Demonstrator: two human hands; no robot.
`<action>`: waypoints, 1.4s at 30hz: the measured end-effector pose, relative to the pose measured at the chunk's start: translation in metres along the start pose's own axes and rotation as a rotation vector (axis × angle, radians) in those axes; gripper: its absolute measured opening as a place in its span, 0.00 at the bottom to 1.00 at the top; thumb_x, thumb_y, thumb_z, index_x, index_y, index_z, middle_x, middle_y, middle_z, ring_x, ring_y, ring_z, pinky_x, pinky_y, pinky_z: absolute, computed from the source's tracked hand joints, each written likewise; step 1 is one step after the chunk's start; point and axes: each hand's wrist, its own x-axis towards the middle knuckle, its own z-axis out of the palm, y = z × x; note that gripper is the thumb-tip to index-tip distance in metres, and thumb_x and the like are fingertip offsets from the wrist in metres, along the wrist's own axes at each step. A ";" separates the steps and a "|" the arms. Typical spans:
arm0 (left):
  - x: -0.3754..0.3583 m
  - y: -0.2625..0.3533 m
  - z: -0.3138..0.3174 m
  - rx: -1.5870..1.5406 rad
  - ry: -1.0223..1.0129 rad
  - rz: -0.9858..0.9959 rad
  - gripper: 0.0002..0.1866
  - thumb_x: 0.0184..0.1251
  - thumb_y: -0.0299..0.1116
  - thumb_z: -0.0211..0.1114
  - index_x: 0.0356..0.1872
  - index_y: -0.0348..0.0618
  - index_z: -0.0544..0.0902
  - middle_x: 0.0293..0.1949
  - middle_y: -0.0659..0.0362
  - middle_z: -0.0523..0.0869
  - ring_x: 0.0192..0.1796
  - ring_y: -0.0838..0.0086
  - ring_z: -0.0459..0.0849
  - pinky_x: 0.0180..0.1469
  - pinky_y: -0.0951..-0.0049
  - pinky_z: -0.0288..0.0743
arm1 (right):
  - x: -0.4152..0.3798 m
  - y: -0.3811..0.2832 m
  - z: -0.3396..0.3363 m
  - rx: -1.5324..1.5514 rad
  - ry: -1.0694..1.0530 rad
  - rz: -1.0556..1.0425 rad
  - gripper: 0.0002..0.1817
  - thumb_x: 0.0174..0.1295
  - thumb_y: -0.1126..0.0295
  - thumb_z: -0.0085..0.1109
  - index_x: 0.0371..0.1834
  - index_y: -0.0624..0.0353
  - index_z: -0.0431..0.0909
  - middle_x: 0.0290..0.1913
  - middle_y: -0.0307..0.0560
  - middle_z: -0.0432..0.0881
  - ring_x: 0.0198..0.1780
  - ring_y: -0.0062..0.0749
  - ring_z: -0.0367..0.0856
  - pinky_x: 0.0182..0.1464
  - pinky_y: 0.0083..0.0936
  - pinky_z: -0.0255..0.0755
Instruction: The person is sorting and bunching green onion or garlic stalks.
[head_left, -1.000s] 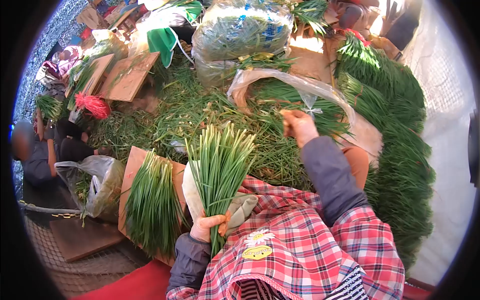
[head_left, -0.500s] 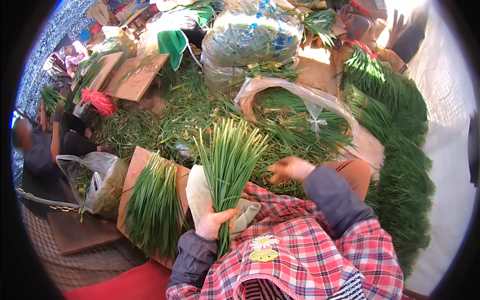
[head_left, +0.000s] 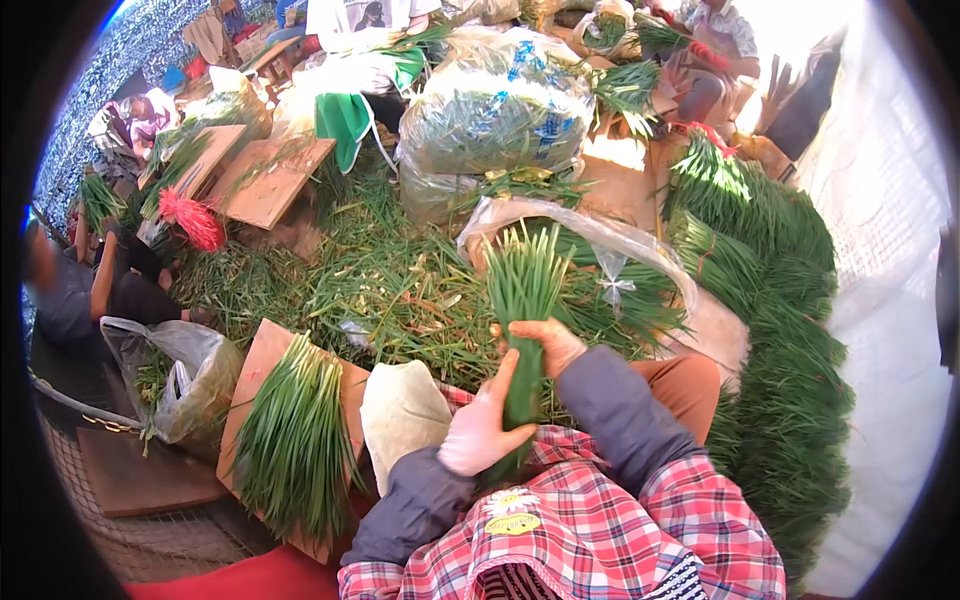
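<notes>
A bunch of garlic chives (head_left: pixel 527 275) stands upright before my lap, pale stem ends up and green leaves down. My left hand (head_left: pixel 482 428) is wrapped round its lower part, thumb pointing up. Higher on the same bunch, my right hand (head_left: pixel 543 345) grips the stems, its fingers partly hidden behind them. To the left, a pile of loose chives (head_left: pixel 293 440) lies on a wooden board (head_left: pixel 262 352). A pale cloth (head_left: pixel 402 408) covers my knee beside that board.
Tied bunches of chives (head_left: pixel 790 400) are stacked along the right side. Ahead lies a stuffed plastic bag (head_left: pixel 495 110) beyond leaf scraps (head_left: pixel 390 290) on the ground. An open plastic bag (head_left: pixel 200 370) sits at left, near a seated person (head_left: pixel 85 290). Other people work farther back.
My right hand has come in from the right and closed round the bunch. The bunch has moved right and become more upright, with my left hand still on it.
</notes>
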 end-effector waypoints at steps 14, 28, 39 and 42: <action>0.019 -0.053 0.025 -1.751 0.272 -0.339 0.22 0.62 0.25 0.62 0.57 0.39 0.70 0.51 0.53 0.80 0.50 0.63 0.82 0.53 0.60 0.78 | -0.069 0.004 0.012 -0.385 0.032 0.205 0.31 0.55 0.66 0.67 0.61 0.60 0.67 0.52 0.47 0.78 0.50 0.33 0.79 0.52 0.30 0.74; 0.019 -0.053 0.017 -1.869 -0.141 -0.075 0.46 0.51 0.31 0.67 0.71 0.54 0.51 0.54 0.46 0.77 0.50 0.58 0.80 0.58 0.54 0.72 | -0.076 -0.021 0.045 -1.666 -0.177 0.368 0.24 0.66 0.57 0.52 0.56 0.65 0.72 0.48 0.50 0.81 0.48 0.30 0.78 0.51 0.26 0.70; 0.022 -0.041 0.014 -1.655 -0.067 -0.234 0.26 0.52 0.31 0.67 0.54 0.40 0.71 0.41 0.50 0.82 0.42 0.60 0.84 0.43 0.61 0.81 | -0.047 -0.066 0.107 -1.474 -0.110 0.074 0.14 0.56 0.71 0.63 0.43 0.66 0.77 0.24 0.40 0.78 0.29 0.19 0.75 0.33 0.21 0.70; 0.021 -0.034 0.011 -1.577 -0.042 -0.269 0.23 0.53 0.29 0.67 0.51 0.40 0.73 0.39 0.51 0.82 0.38 0.63 0.84 0.42 0.62 0.81 | -0.040 -0.067 0.104 -1.601 -0.197 0.084 0.11 0.57 0.66 0.60 0.35 0.64 0.76 0.24 0.46 0.80 0.29 0.31 0.78 0.33 0.26 0.71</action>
